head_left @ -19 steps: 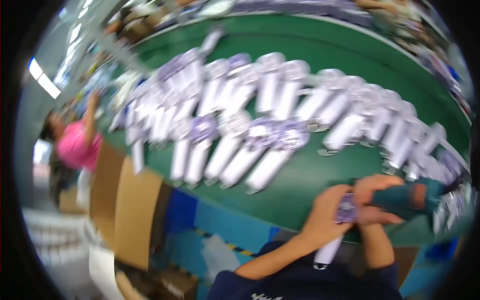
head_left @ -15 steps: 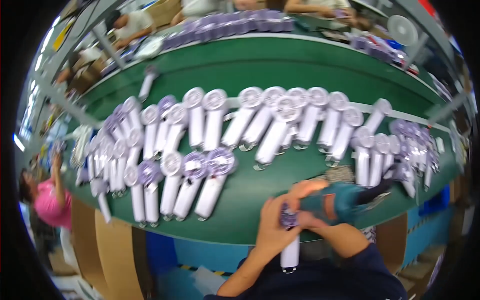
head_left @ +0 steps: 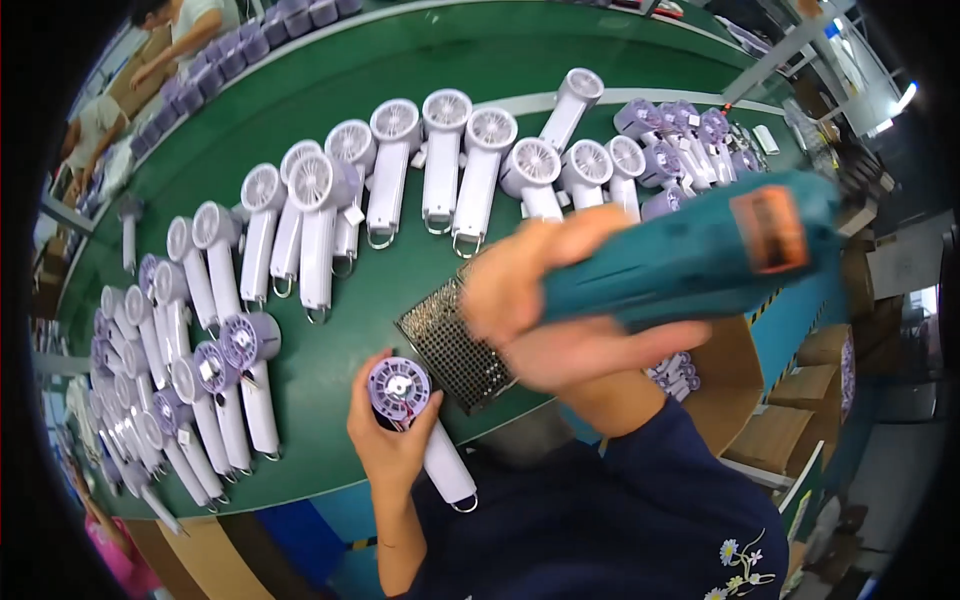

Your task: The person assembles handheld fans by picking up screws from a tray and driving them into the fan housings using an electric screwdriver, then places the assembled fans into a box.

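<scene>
Green driver (head_left: pixel 670 260), gripped by the right hand (head_left: pixel 508 300), has been moved rightward from the fan (head_left: pixel 400 386) held in the left hand (head_left: pixel 388 452).

At lower left, a person in a bright pink top (head_left: pixel 125 552) is near upright brown cardboard panels (head_left: pixel 215 548). A person in a white shirt (head_left: pixel 205 18) is at upper left. At right, an open brown cardboard box (head_left: pixel 772 440) stands beside blue flooring (head_left: pixel 785 335).

The driver (head_left: pixel 690 252) is teal and orange, the held fan (head_left: pixel 401 386) purple and white.
</scene>
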Demonstrator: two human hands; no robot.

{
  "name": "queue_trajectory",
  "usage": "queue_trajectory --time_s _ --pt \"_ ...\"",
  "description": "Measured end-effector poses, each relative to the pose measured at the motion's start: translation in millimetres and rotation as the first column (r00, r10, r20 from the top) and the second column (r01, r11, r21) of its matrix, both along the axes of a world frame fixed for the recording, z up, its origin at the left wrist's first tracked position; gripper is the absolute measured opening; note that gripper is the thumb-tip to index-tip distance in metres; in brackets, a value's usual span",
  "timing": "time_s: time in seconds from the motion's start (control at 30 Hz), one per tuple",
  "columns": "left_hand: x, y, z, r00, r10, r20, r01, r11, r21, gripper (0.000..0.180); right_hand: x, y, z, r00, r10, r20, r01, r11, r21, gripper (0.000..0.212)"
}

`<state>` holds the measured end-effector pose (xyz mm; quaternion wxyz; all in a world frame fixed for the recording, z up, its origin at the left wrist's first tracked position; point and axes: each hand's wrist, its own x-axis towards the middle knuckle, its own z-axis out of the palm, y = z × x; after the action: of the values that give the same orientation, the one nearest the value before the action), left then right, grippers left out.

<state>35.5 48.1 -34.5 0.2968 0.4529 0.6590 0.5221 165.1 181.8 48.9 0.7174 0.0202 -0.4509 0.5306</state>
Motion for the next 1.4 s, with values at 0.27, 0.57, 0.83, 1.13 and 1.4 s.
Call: queue_trajectory --time_s 0.27,0.57,0.83,1.13,1.4 --pt "3 0 -1 0.999 0.035 0.029 -0.035 0.999 0.009 0.066 55 21 -55 0.935 -0.13 0.329 0.127 0.991 0.03 0.089" --pt "4 0 -4 0.999 0.038 0.007 -0.038 0.999 0.014 0.068 52 -11 -48 0.968 0.144 0.206 -0.109 0.979 -0.171 0.08" --pt "3 1 -4 0.999 0.048 0.022 -0.049 0.998 0.03 0.069 47 -26 -65 0.964 0.117 0.241 -0.11 0.993 -0.043 0.083" --pt "4 2 -7 0.999 0.048 0.023 -0.049 0.998 0.031 0.069 53 -23 -73 0.945 0.143 0.296 -0.125 0.989 -0.08 0.084" --pt "4 1 -10 0.997 0.069 -0.018 -0.068 0.997 0.029 0.068 40 -22 -80 0.937 0.089 0.337 -0.15 0.975 0.161 0.084"
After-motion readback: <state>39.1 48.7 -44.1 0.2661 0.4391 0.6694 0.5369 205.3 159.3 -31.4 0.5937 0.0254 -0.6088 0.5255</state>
